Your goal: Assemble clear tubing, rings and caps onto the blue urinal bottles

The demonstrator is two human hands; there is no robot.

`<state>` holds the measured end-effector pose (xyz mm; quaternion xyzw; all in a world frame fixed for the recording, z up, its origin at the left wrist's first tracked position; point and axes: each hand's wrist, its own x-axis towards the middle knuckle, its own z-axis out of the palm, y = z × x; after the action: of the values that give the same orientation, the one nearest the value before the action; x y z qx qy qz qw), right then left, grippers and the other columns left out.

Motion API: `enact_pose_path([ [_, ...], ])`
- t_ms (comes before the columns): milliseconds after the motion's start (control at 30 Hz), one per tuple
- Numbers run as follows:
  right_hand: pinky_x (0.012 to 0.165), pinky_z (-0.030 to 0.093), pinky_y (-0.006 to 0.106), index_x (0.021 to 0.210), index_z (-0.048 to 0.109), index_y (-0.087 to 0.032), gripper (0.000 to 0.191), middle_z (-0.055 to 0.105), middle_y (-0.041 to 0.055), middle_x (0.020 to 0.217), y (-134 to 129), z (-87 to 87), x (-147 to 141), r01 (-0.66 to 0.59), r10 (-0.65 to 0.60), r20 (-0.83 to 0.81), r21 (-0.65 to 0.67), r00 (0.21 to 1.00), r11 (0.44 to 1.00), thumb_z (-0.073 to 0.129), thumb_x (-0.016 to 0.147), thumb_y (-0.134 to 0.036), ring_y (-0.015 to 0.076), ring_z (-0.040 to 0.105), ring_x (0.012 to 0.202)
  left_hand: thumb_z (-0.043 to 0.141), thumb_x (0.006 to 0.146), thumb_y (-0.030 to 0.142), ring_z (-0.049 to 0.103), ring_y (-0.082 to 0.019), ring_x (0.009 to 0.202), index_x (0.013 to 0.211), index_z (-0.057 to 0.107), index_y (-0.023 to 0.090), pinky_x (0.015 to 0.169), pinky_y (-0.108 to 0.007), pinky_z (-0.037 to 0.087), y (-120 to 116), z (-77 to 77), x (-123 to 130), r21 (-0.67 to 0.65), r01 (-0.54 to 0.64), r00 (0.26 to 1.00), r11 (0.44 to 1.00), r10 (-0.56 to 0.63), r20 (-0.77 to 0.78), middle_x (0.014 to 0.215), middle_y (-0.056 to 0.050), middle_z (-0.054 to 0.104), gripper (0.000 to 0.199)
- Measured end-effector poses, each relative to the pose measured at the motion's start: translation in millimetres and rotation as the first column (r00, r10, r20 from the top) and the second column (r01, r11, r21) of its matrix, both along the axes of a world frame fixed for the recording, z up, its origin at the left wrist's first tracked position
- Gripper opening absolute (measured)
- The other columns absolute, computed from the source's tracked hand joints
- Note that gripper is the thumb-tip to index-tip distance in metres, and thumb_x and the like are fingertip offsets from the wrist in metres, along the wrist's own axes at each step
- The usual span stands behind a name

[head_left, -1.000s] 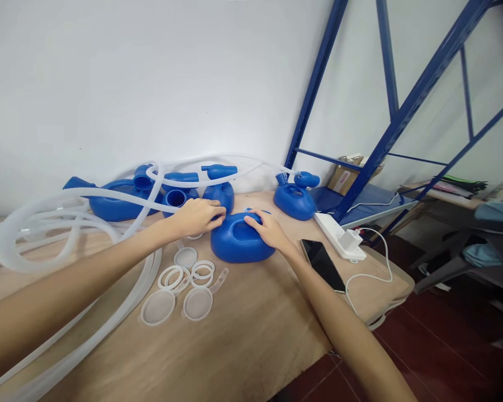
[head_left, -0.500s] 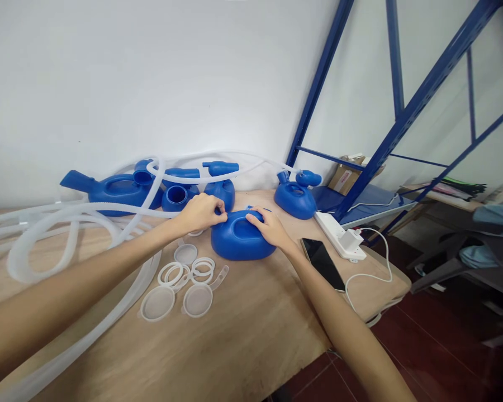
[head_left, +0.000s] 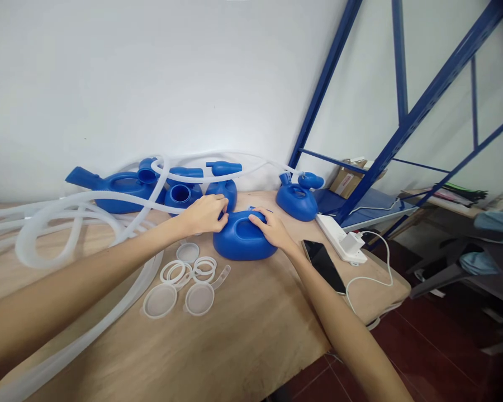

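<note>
Blue rounded plastic jug with oval handle opening [head_left: 243, 248] on pale wooden bench [head_left: 251, 340], directly under and between fingers of both hands. Left hand [head_left: 207, 214]: fingers curled in against jug's upper left end; what they pinch, if anything, is hidden, cannot tell. Right hand [head_left: 272, 228]: thumb over handle opening, fingers wrapped over jug's top right, gripping the body. Jug sits low, wide side toward camera.

Nearer the camera than left fingers: white thin plastic rings [head_left: 204, 274], translucent round plastic lids [head_left: 199, 299], some with straps, lying flat. Left of left fingers: translucent white ribbed hose [head_left: 25, 245], looped. Just beyond left fingers: blue open-mouthed plastic container [head_left: 193, 194]. Past right fingers, toward the wall: another blue plastic jug with handle [head_left: 298, 204]. Right of right fingers: black-screened flat phone [head_left: 323, 266], then white plastic power strip [head_left: 334, 231].

Labels: brown cardboard box [head_left: 338, 181], far right beyond right fingers, has white label with reddish print, too small to read.
</note>
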<state>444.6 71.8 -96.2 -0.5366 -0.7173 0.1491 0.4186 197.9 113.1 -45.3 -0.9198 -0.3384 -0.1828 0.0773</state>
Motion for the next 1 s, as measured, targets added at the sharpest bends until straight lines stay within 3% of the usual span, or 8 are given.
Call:
enact_pose_path([
  [433,0.112,0.047,0.046,0.117,0.074,-0.024,0.040,0.075,0.0081,0.129,-2,1.1,0,-0.007,0.007,-0.012,0.002,1.000,1.000,0.061,0.096,-0.056,0.0310,0.068,0.123,0.046,0.097,0.027,0.069,-0.026,0.091,0.100,0.066,0.016,0.077,-0.036,0.054,-5,-3.3,-8,0.076,0.047,0.997,0.996,-0.042,-0.060,0.104,-0.013,0.069,0.023],
  [567,0.114,0.046,0.045,0.119,0.073,-0.024,0.040,0.075,0.0087,0.130,-2,1.3,-1,-0.006,0.006,-0.008,0.002,1.000,1.000,0.061,0.096,-0.055,0.0305,0.067,0.125,0.043,0.102,0.039,0.070,-0.028,0.101,0.115,0.069,0.018,0.075,-0.035,0.053,-10,7.0,-15,0.054,0.011,0.995,0.998,-0.006,-0.101,0.113,-0.013,0.071,0.036],
  [667,0.113,0.046,0.046,0.118,0.073,-0.023,0.041,0.075,0.0097,0.130,-1,0.9,-1,0.001,-0.001,-0.010,-0.003,1.000,1.000,0.060,0.097,-0.055,0.0307,0.067,0.124,0.043,0.101,0.059,0.070,-0.034,0.110,0.153,0.049,0.024,0.078,-0.037,0.054,-13,23.9,-35,-0.044,-0.134,0.971,0.990,0.122,-0.204,0.133,-0.014,0.069,0.062],
  [733,0.112,0.046,0.047,0.116,0.073,-0.023,0.040,0.075,0.0094,0.128,0,0.4,1,0.005,-0.005,-0.021,-0.002,1.000,1.000,0.060,0.096,-0.055,0.0308,0.068,0.122,0.047,0.097,0.068,0.070,-0.038,0.109,0.164,0.033,0.028,0.080,-0.040,0.054,-14,36.8,-57,-0.070,-0.278,0.921,0.958,0.246,-0.302,0.142,-0.017,0.064,0.079],
  [800,0.109,0.048,0.046,0.113,0.073,-0.023,0.040,0.076,0.0087,0.124,0,-0.3,6,0.006,-0.004,-0.061,0.018,0.998,1.000,0.058,0.097,-0.056,0.0302,0.069,0.118,0.055,0.095,0.063,0.070,-0.038,0.109,0.162,0.037,0.027,0.089,-0.044,0.053,-19,50.1,-84,0.006,-0.358,0.862,0.934,0.333,-0.383,0.142,-0.017,0.065,0.078],
  [867,0.105,0.050,0.044,0.109,0.073,-0.022,0.043,0.077,0.0084,0.118,0,-0.9,12,0.015,-0.008,-0.130,0.053,0.991,0.998,0.056,0.097,-0.059,0.0294,0.070,0.112,0.058,0.096,0.048,0.068,-0.035,0.114,0.159,0.042,0.024,0.102,-0.048,0.048,-29,64.6,-109,0.147,-0.380,0.817,0.913,0.406,-0.409,0.137,-0.015,0.068,0.069],
  [933,0.100,0.052,0.042,0.105,0.072,-0.021,0.046,0.077,0.0081,0.112,1,-1.2,20,0.041,-0.021,-0.199,0.095,0.980,0.995,0.055,0.096,-0.063,0.0288,0.070,0.106,0.050,0.099,0.033,0.067,-0.032,0.116,0.160,0.039,0.023,0.106,-0.050,0.047,-45,80.8,-129,0.264,-0.468,0.766,0.844,0.536,-0.356,0.134,-0.013,0.069,0.062],
  [1000,0.097,0.052,0.040,0.102,0.072,-0.021,0.049,0.077,0.0078,0.106,3,-1.3,29,0.072,-0.036,-0.253,0.134,0.967,0.988,0.055,0.094,-0.067,0.0285,0.069,0.103,0.037,0.102,0.028,0.068,-0.032,0.113,0.160,0.037,0.026,0.099,-0.050,0.051,-62,97.3,-144,0.276,-0.644,0.677,0.714,0.699,-0.230,0.137,-0.012,0.067,0.058],
])
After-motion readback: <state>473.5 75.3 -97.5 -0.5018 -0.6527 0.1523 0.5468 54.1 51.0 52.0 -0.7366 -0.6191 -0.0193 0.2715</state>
